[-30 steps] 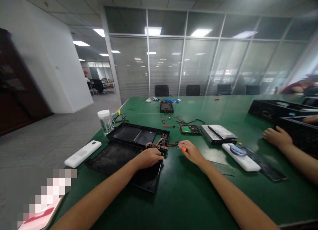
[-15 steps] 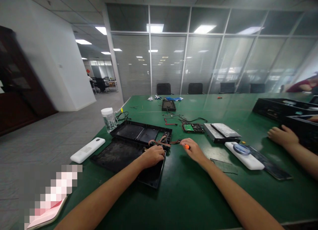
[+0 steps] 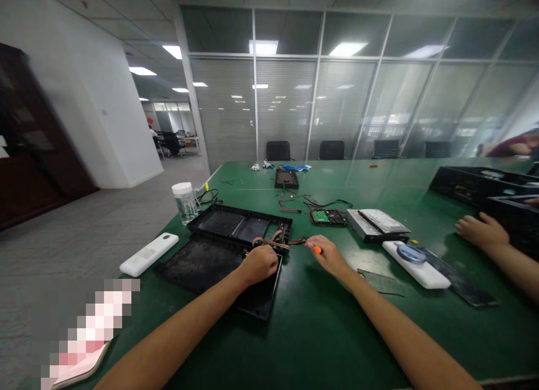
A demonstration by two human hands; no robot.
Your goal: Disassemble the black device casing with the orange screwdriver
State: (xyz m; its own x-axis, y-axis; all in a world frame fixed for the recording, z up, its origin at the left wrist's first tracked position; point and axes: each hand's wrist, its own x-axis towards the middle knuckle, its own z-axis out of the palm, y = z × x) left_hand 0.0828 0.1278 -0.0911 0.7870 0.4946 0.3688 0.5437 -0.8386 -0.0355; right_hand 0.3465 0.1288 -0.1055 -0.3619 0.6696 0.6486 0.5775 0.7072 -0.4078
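My left hand [image 3: 261, 264] rests with curled fingers over the lower black plastic panel [image 3: 202, 264]; whatever its fingers pinch is hidden. Behind that panel lies a shallow black casing [image 3: 236, 224], opened out beside it. A bundle of multicoloured wires [image 3: 273, 241] runs over the casing's right end, just beyond my left hand. My right hand [image 3: 328, 254] is closed on an orange-handled tool [image 3: 318, 249], of which only the orange part shows. It is just right of the casing, close to the end of a dark cable [image 3: 298, 241].
A clear jar with a white lid [image 3: 183, 202] and a white oblong device [image 3: 149, 254] stand left. To the right lie a circuit board [image 3: 326, 216], a metal drive [image 3: 377, 224] and another white device [image 3: 415, 266]. A co-worker's hand [image 3: 482, 231] is beside black cases [image 3: 471, 188].
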